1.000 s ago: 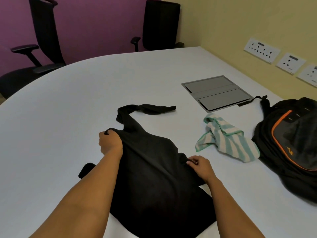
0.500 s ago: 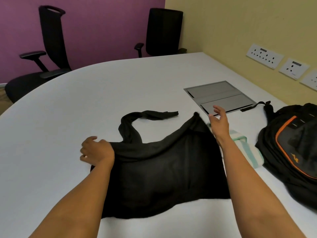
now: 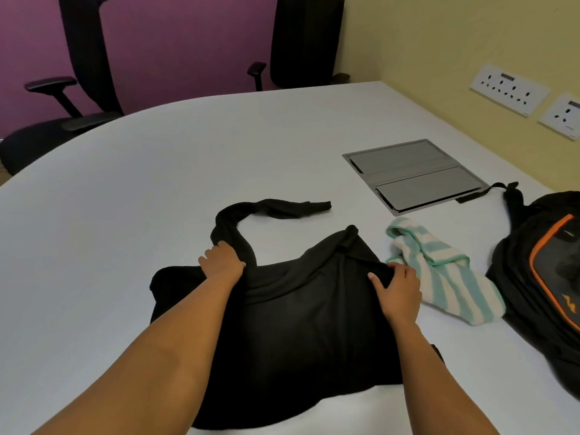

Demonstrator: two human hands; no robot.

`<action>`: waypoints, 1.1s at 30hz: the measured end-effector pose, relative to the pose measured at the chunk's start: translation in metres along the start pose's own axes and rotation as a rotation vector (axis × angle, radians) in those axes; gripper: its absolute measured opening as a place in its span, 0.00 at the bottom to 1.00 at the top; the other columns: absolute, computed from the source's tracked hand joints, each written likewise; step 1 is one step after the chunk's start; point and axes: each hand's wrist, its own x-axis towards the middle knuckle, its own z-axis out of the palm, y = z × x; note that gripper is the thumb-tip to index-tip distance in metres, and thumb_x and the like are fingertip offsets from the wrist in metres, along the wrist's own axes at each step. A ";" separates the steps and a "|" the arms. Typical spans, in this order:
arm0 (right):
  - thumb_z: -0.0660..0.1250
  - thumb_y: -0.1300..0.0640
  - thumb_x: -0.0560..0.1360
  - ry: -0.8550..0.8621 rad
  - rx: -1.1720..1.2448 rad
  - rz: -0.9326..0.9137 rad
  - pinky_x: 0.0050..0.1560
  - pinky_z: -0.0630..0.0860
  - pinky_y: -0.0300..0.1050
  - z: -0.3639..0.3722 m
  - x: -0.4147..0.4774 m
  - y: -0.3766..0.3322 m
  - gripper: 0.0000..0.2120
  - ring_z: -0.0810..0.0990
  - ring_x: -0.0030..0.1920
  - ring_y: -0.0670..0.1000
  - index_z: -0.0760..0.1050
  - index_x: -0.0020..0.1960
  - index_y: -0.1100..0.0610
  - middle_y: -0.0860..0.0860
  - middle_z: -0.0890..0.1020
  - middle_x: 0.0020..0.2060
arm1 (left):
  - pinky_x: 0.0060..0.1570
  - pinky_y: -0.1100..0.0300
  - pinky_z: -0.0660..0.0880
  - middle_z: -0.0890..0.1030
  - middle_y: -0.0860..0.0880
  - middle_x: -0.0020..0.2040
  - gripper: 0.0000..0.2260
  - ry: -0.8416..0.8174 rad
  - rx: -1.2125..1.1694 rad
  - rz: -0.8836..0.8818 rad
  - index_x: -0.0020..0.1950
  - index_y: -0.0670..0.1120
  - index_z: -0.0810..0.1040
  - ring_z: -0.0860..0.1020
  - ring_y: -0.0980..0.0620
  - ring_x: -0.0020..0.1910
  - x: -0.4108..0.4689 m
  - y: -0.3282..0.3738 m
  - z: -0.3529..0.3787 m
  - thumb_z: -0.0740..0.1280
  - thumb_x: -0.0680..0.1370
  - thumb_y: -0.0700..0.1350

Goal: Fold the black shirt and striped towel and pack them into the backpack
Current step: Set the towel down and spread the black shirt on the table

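The black shirt [image 3: 298,312] lies spread on the white table [image 3: 125,246] in front of me, one long sleeve curling away toward the far side. My left hand [image 3: 222,262] grips the shirt at the base of that sleeve. My right hand [image 3: 397,287] rests on the shirt's right shoulder area, fingers pinching a fold of cloth. The striped towel [image 3: 439,271], white and mint green, lies crumpled just right of the shirt. The black backpack [image 3: 539,277] with orange trim lies at the right edge, partly cut off by the frame.
A grey metal cable hatch [image 3: 414,174] is set into the table beyond the towel. Two black office chairs [image 3: 307,42] stand at the far edge. Wall sockets [image 3: 508,89] line the yellow wall on the right.
My right hand has pulled back from beyond the shirt onto its right shoulder, uncovering the towel. My left hand moved right and forward to the sleeve base. The shirt lies flatter.
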 end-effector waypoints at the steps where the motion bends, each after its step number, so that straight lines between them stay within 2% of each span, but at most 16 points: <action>1: 0.68 0.45 0.74 0.021 0.002 0.021 0.57 0.72 0.55 0.004 0.000 -0.001 0.26 0.73 0.58 0.60 0.70 0.64 0.61 0.59 0.73 0.60 | 0.63 0.51 0.66 0.73 0.40 0.64 0.24 0.031 0.000 0.010 0.68 0.39 0.64 0.71 0.42 0.64 0.003 -0.001 0.003 0.66 0.77 0.50; 3: 0.68 0.45 0.73 0.041 0.012 0.085 0.59 0.71 0.56 0.010 -0.001 -0.002 0.29 0.73 0.59 0.61 0.68 0.65 0.62 0.61 0.73 0.60 | 0.61 0.51 0.67 0.75 0.41 0.62 0.19 0.068 -0.052 0.018 0.66 0.40 0.66 0.73 0.42 0.62 0.007 -0.005 0.007 0.64 0.78 0.46; 5: 0.67 0.44 0.73 0.036 -0.014 0.132 0.60 0.70 0.57 0.014 0.001 -0.002 0.29 0.73 0.60 0.62 0.68 0.65 0.63 0.62 0.74 0.60 | 0.62 0.50 0.67 0.75 0.41 0.63 0.18 0.091 -0.156 0.018 0.68 0.42 0.68 0.73 0.42 0.63 0.011 -0.009 0.008 0.62 0.79 0.45; 8: 0.64 0.48 0.77 0.037 -0.086 0.130 0.57 0.69 0.56 0.013 0.008 -0.003 0.21 0.74 0.57 0.63 0.73 0.60 0.64 0.62 0.78 0.55 | 0.62 0.47 0.68 0.75 0.40 0.64 0.18 0.197 -0.381 -0.020 0.69 0.43 0.70 0.72 0.40 0.64 0.019 -0.011 -0.002 0.62 0.79 0.46; 10: 0.61 0.53 0.79 0.098 -0.013 0.120 0.54 0.71 0.55 0.009 0.012 -0.005 0.16 0.76 0.54 0.63 0.74 0.57 0.65 0.63 0.79 0.52 | 0.62 0.45 0.68 0.75 0.40 0.63 0.17 0.340 -0.572 -0.087 0.67 0.43 0.71 0.71 0.39 0.64 0.024 -0.012 -0.019 0.61 0.79 0.46; 13: 0.58 0.56 0.81 0.218 0.211 0.216 0.52 0.72 0.53 -0.002 0.014 -0.009 0.14 0.76 0.54 0.63 0.71 0.60 0.65 0.62 0.76 0.55 | 0.63 0.50 0.68 0.74 0.41 0.64 0.16 0.507 -0.874 -0.180 0.66 0.43 0.71 0.72 0.41 0.64 0.041 -0.015 -0.055 0.60 0.80 0.46; 15: 0.57 0.56 0.81 0.254 0.283 0.245 0.53 0.71 0.53 -0.008 0.017 -0.010 0.14 0.75 0.55 0.63 0.70 0.60 0.65 0.62 0.75 0.57 | 0.63 0.56 0.69 0.76 0.44 0.63 0.14 0.524 -1.089 -0.204 0.66 0.45 0.71 0.74 0.45 0.62 0.057 -0.018 -0.075 0.60 0.80 0.45; 17: 0.58 0.57 0.80 0.224 0.334 0.214 0.55 0.70 0.53 -0.010 0.022 -0.009 0.13 0.75 0.56 0.63 0.70 0.60 0.65 0.62 0.76 0.57 | 0.65 0.55 0.69 0.73 0.46 0.66 0.16 0.445 -1.249 -0.150 0.68 0.47 0.68 0.73 0.46 0.64 0.069 -0.025 -0.088 0.61 0.80 0.43; 20: 0.60 0.56 0.80 0.037 0.410 0.172 0.59 0.69 0.52 -0.012 0.022 -0.005 0.15 0.74 0.59 0.63 0.68 0.63 0.63 0.62 0.76 0.59 | 0.71 0.54 0.62 0.64 0.45 0.74 0.25 0.246 -1.049 0.037 0.75 0.49 0.59 0.64 0.48 0.72 0.059 -0.034 -0.079 0.63 0.79 0.41; 23: 0.63 0.53 0.78 -0.109 0.400 0.125 0.63 0.68 0.54 -0.015 0.005 0.005 0.23 0.72 0.63 0.61 0.62 0.69 0.60 0.60 0.73 0.64 | 0.72 0.51 0.61 0.65 0.44 0.73 0.25 0.175 -0.850 0.139 0.75 0.47 0.61 0.64 0.45 0.72 0.025 -0.045 -0.042 0.63 0.79 0.40; 28: 0.67 0.45 0.74 -0.087 0.056 0.106 0.62 0.70 0.57 -0.026 -0.034 0.041 0.30 0.75 0.62 0.60 0.64 0.69 0.59 0.59 0.76 0.62 | 0.72 0.49 0.61 0.69 0.44 0.71 0.18 0.211 -0.433 0.195 0.69 0.44 0.70 0.67 0.45 0.71 -0.053 -0.069 0.025 0.62 0.79 0.41; 31: 0.64 0.41 0.74 -0.104 -0.146 0.163 0.61 0.69 0.57 -0.034 -0.063 0.063 0.33 0.71 0.64 0.61 0.63 0.71 0.61 0.60 0.73 0.64 | 0.72 0.49 0.57 0.69 0.45 0.71 0.17 0.258 -0.186 0.212 0.69 0.46 0.71 0.65 0.47 0.72 -0.099 -0.081 0.052 0.58 0.81 0.46; 33: 0.63 0.40 0.75 -0.121 -0.176 0.182 0.60 0.69 0.57 -0.039 -0.080 0.072 0.33 0.70 0.63 0.62 0.64 0.70 0.61 0.60 0.72 0.64 | 0.72 0.48 0.57 0.69 0.45 0.71 0.17 0.262 -0.091 0.176 0.69 0.46 0.70 0.64 0.47 0.72 -0.121 -0.090 0.062 0.57 0.81 0.47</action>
